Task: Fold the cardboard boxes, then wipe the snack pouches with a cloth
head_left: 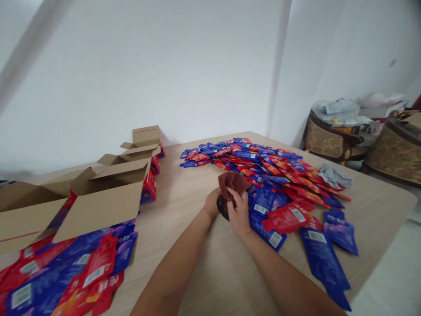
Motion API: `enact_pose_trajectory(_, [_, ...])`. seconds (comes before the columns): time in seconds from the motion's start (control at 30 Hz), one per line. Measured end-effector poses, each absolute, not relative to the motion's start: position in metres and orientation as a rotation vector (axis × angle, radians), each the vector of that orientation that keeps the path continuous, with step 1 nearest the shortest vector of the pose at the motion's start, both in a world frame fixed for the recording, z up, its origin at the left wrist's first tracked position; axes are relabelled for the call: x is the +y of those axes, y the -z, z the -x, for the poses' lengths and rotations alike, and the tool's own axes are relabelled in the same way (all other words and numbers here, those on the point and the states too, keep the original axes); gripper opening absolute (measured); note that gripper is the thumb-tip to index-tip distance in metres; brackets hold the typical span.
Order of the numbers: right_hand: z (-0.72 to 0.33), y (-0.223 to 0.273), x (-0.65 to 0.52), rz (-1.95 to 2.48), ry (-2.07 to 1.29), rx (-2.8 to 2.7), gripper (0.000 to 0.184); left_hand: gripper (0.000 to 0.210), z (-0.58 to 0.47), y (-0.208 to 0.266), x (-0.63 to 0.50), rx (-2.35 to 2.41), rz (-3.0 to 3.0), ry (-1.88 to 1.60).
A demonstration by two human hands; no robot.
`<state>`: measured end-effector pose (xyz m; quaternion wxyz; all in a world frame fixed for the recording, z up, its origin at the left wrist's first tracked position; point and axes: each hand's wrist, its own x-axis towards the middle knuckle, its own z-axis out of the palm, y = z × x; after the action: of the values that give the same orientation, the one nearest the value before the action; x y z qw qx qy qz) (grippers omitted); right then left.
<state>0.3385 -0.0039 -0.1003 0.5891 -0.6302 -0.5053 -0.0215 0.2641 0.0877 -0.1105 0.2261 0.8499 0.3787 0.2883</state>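
Note:
A brown cloth (233, 182) is bunched up in my right hand (239, 213), whose fingers are closed on it. Beneath the cloth, a black, round-edged object (222, 208) shows in part; its kind cannot be made out. My left hand (213, 202) grips this object from the left, its fingers mostly hidden behind the cloth. Both hands meet over the table (184, 197), at the left edge of the loose packets. A blue pouch (263, 202) and a red pouch (289, 217) lie just right of my right hand.
A large heap of red and blue pouches (263, 160) spreads across the far table. Open cardboard boxes (101, 204) line the left side, with more pouches (75, 267) in front. A grey cloth (335, 176) lies at the heap's right end. Patterned armchairs (324, 138) stand beyond the table.

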Motion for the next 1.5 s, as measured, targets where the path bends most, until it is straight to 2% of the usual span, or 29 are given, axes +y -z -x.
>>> enact_pose_trajectory(0.17, [-0.356, 0.120, 0.015, 1.492, -0.098, -0.879, 0.040, 0.047, -0.170, 0.107, 0.100, 1.335, -2.721, -0.476])
enact_pose_trajectory(0.37, [-0.351, 0.123, 0.018, 1.441, -0.073, -0.894, 0.040, 0.048, -0.109, 0.115, 0.055, 1.568, -2.626, -0.669])
enact_pose_trajectory(0.47, [-0.339, 0.115, 0.009, 1.378, -0.086, -1.015, 0.039, 0.061, -0.111, 0.108, 0.051, 1.440, -2.601, -0.713])
enact_pose_trajectory(0.57, [-0.329, 0.108, -0.001, 1.304, -0.168, -1.131, 0.036, 0.071, -0.119, 0.101, 0.055, 1.242, -2.654, -0.514])
enact_pose_trajectory(0.67, [-0.319, 0.103, -0.008, 1.253, -0.201, -1.203, 0.035, 0.059, -0.124, 0.096, 0.058, 1.240, -2.666, -0.447])
enact_pose_trajectory(0.8, [-0.306, 0.095, -0.015, 1.216, -0.206, -1.317, 0.035, 0.044, -0.127, 0.098, 0.054, 1.303, -2.694, -0.599])
enact_pose_trajectory(0.93, [-0.296, 0.093, -0.020, 1.190, -0.219, -1.401, 0.037, 0.047, -0.134, 0.104, 0.052, 1.176, -2.729, -0.761])
enact_pose_trajectory(1.03, [-0.292, 0.094, -0.021, 1.188, -0.212, -1.420, 0.038, 0.051, -0.141, 0.106, 0.056, 1.037, -2.733, -0.754])
enact_pose_trajectory(1.3, [-0.296, 0.096, -0.019, 1.189, -0.207, -1.367, 0.035, 0.034, -0.149, 0.098, 0.054, 1.086, -2.737, -0.738])
enact_pose_trajectory(1.4, [-0.302, 0.095, -0.016, 1.206, -0.180, -1.286, 0.036, 0.030, -0.144, 0.098, 0.056, 1.075, -2.527, -0.922])
enact_pose_trajectory(1.5, [-0.302, 0.095, -0.015, 1.247, -0.125, -1.280, 0.037, 0.027, -0.132, 0.102, 0.068, 1.165, -2.014, -1.185])
